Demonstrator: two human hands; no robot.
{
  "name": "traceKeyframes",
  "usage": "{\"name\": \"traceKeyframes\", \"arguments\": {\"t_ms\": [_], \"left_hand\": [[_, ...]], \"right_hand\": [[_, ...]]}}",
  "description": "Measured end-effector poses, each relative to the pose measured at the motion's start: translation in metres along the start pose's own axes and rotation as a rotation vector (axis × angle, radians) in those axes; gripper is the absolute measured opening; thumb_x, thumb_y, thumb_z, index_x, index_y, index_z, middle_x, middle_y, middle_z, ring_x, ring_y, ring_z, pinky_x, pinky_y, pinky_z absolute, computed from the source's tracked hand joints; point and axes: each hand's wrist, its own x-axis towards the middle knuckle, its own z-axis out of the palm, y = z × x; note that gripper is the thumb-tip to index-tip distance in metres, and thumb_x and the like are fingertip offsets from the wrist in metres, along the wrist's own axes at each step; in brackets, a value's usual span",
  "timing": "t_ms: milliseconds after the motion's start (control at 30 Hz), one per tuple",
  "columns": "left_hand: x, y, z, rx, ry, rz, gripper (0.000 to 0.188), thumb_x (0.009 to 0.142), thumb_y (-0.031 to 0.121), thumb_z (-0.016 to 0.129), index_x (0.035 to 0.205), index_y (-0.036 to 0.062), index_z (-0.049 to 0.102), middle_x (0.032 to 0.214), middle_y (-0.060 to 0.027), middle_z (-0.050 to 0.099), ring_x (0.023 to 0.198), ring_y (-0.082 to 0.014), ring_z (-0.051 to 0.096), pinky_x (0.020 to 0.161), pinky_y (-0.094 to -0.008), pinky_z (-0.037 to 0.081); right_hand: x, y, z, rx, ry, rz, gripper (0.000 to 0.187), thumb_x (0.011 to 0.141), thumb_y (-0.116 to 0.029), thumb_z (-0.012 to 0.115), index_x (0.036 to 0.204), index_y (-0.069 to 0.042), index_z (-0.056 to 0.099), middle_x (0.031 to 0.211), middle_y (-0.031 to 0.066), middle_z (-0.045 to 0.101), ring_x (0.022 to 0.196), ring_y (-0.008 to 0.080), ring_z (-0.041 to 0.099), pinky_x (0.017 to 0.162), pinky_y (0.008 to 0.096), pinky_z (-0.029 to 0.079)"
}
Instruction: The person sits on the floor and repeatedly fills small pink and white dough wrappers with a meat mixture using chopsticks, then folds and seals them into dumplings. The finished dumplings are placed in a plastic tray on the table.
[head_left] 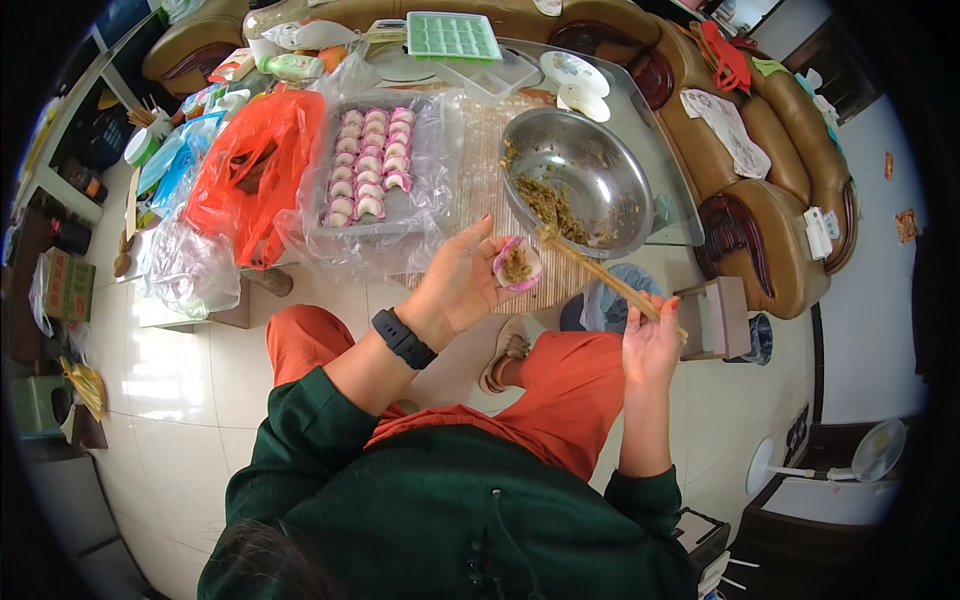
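Observation:
On the fingers of my left hand (458,275) lies a round dumpling wrapper (517,264), white with a pink-purple rim, a lump of brown-green filling at its middle. My right hand (652,342) grips a pair of wooden chopsticks (603,274), their tips at the near rim of a large steel bowl (622,190). Chopped filling (553,208) covers the left and near side of that bowl. Left of the bowl, a plastic-lined tray (405,213) carries rows of folded pink-and-white dumplings (371,165).
A red plastic bag (255,180) and a clear bag (195,270) crowd the table's left. Farther back stand a green-and-white compartment tray (453,36) and a white plate (574,72). A lined bin (612,300) and a small stool (715,318) sit below, right of my knee.

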Motion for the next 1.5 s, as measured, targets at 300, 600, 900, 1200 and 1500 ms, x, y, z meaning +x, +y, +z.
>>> {"name": "traceKeyframes", "arguments": {"t_ms": [300, 600, 900, 1200, 1500], "left_hand": [[0.003, -0.001, -0.007, 0.003, 0.061, 0.038, 0.056, 0.100, 0.042, 0.037, 0.122, -0.0091, 0.043, 0.118, -0.0174, 0.052, 0.111, -0.0313, 0.055, 0.102, -0.0395, 0.044], [-0.008, 0.006, -0.003, 0.049, -0.001, 0.003, 0.064, 0.098, 0.047, 0.038, 0.132, -0.0071, 0.037, 0.124, -0.0169, 0.050, 0.114, -0.0310, 0.053, 0.100, -0.0435, 0.043], [-0.017, 0.005, 0.004, 0.028, -0.020, -0.002, 0.060, 0.098, 0.048, 0.038, 0.127, -0.0039, 0.043, 0.121, -0.0150, 0.052, 0.112, -0.0288, 0.054, 0.098, -0.0427, 0.044], [-0.021, 0.005, -0.006, -0.051, -0.029, 0.015, 0.057, 0.100, 0.046, 0.033, 0.122, -0.0053, 0.047, 0.109, -0.0111, 0.056, 0.108, -0.0294, 0.056, 0.098, -0.0430, 0.046], [-0.025, 0.005, 0.000, -0.018, -0.063, 0.033, 0.057, 0.100, 0.046, 0.033, 0.119, -0.0050, 0.050, 0.111, -0.0111, 0.057, 0.108, -0.0264, 0.056, 0.099, -0.0431, 0.046]], "right_hand": [[0.082, 0.004, 0.010, -0.653, -0.095, -0.209, 0.028, 0.095, -0.021, 0.058, 0.104, 0.005, 0.060, 0.101, 0.0145, 0.064, 0.093, 0.0216, 0.064, 0.081, 0.0315, 0.056], [0.040, -0.030, 0.014, -0.268, -0.212, -0.028, 0.025, 0.094, -0.022, 0.059, 0.094, 0.002, 0.059, 0.099, 0.0169, 0.063, 0.090, 0.0235, 0.063, 0.076, 0.0331, 0.057], [0.034, -0.020, 0.029, -0.368, -0.357, 0.047, 0.022, 0.092, -0.020, 0.061, 0.092, 0.001, 0.059, 0.094, 0.0176, 0.066, 0.083, 0.0236, 0.066, 0.073, 0.0335, 0.056], [0.030, -0.012, 0.014, -0.144, -0.218, 0.087, 0.022, 0.094, -0.022, 0.058, 0.090, 0.000, 0.062, 0.090, 0.0128, 0.065, 0.089, 0.0217, 0.064, 0.070, 0.0318, 0.058], [0.027, 0.001, 0.006, -0.152, -0.150, 0.094, 0.021, 0.095, -0.024, 0.057, 0.090, -0.004, 0.063, 0.089, 0.0084, 0.064, 0.091, 0.0195, 0.063, 0.067, 0.0291, 0.057]]}}
